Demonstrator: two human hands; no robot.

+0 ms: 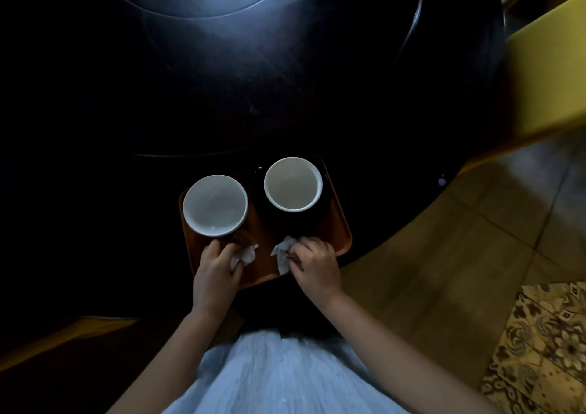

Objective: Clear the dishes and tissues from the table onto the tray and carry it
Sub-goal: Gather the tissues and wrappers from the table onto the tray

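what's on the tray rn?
On the tray: two white-lined cups, both look empty, and two crumpled tissues under the left hand and right hand. Anything beneath the hands is hidden.

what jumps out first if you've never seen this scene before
Two white-lined cups, one at left and one at right, glow against the dark table, both standing on a brown tray at its near edge. Below them the left hand and right hand rest on the tray's near end, each on a crumpled white tissue.
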